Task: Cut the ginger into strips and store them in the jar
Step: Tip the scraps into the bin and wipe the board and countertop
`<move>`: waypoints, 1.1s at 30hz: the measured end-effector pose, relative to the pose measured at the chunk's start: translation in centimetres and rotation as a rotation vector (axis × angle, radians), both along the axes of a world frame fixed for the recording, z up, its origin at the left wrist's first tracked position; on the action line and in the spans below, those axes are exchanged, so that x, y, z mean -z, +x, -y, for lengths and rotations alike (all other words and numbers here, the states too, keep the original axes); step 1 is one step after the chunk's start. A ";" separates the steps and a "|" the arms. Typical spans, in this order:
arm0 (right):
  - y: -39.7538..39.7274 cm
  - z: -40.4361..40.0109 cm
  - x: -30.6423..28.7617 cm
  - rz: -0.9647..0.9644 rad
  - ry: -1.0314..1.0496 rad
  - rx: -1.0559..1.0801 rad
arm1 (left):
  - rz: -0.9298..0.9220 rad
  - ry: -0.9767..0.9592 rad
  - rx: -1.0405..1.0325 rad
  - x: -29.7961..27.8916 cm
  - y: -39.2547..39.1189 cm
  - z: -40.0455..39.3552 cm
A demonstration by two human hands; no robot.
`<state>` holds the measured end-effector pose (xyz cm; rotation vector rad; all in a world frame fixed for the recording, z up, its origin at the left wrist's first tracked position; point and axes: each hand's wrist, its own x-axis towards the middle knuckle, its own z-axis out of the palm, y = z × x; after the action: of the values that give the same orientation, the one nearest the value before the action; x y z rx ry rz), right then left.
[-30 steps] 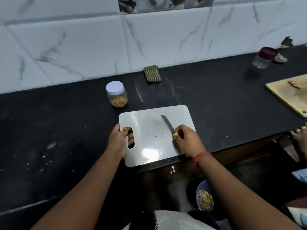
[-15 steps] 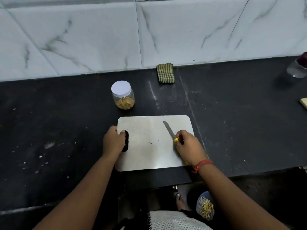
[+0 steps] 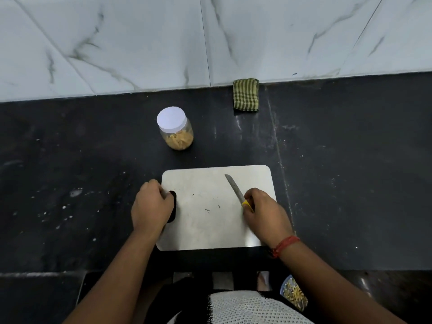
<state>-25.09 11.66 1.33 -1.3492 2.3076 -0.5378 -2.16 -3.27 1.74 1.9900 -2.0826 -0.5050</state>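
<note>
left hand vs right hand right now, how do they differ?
The left hand grips the cutting board at its handle slot on the board's left edge; the right hand grips the knife by its yellow handle. The right wrist wears a red thread band; the left wrist is bare. The left hand sits mostly off the board, the right over it. Both have curled fingers and are at the board.

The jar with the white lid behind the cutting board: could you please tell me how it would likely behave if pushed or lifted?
The jar is probably light, since the ginger strips fill only its bottom part. Its clear wall looks smooth, so it could slip in a wet grip. Standing upright on the glossy black countertop, it would likely slide when nudged low, and roll if tipped over.
</note>
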 end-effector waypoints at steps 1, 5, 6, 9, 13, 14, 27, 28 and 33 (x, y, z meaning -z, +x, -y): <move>0.1 0.0 0.0 -0.006 -0.005 0.000 | 0.007 -0.001 0.008 -0.1 0.1 0.0; 0.7 0.2 0.1 -0.033 -0.028 0.029 | 0.008 -0.025 0.104 0.2 0.4 1.0; 0.9 0.1 0.1 -0.037 -0.027 0.038 | 0.000 -0.047 0.149 0.6 0.5 1.2; 1.0 0.2 0.2 -0.028 -0.028 0.046 | 0.011 -0.191 0.296 1.7 0.8 1.7; 0.6 1.9 -0.1 0.079 -0.081 0.108 | -0.005 -0.260 0.423 2.5 0.4 2.7; 0.5 2.7 -0.2 0.113 -0.096 0.132 | 0.005 -0.242 0.441 2.7 0.3 2.9; -2.0 19.9 -0.8 0.246 -0.109 0.291 | 0.155 -0.094 0.564 3.3 -1.0 3.8; -2.0 20.5 -0.8 0.227 -0.092 0.282 | 0.162 -0.090 0.562 3.3 -1.0 3.8; -2.2 22.2 -0.6 0.156 -0.049 0.210 | 0.152 -0.101 0.542 3.3 -0.9 4.4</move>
<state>-27.27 -10.53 1.88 -1.0510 2.3329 -0.7421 -3.08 -7.63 -1.52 1.4327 -2.6886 -0.3306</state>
